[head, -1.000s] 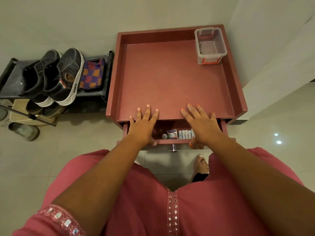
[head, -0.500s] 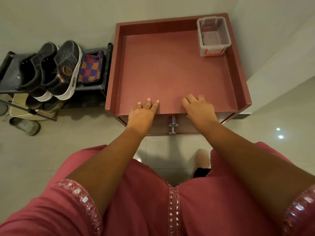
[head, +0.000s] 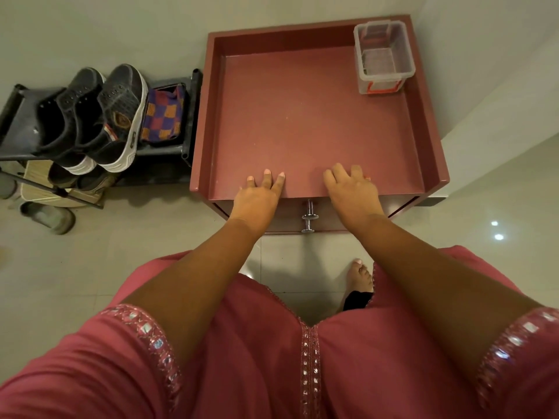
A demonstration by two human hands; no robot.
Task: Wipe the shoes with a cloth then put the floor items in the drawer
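Hands: left hand (head: 257,199) and right hand (head: 352,192) flat, fingers straight, resting on cabinet (head: 302,116) front edge, gripping nothing.
Drawer: drawer (head: 284,214) pushed in below hands; metal knob (head: 309,214) between wrists.
Cabinet top: clear plastic box (head: 382,57) in far right corner.
Left side: shoes (head: 99,116) and checked cloth (head: 165,116) on black rack (head: 18,116).
Floor: pale glossy tiles (head: 90,252); walls plain.

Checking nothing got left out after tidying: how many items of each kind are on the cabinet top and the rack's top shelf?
Clear plastic box, on the cabinet top: 1
Dark shoes, on the rack's top shelf: 2
Checked cloth, on the same shelf beside the shoes: 1
Total: 4
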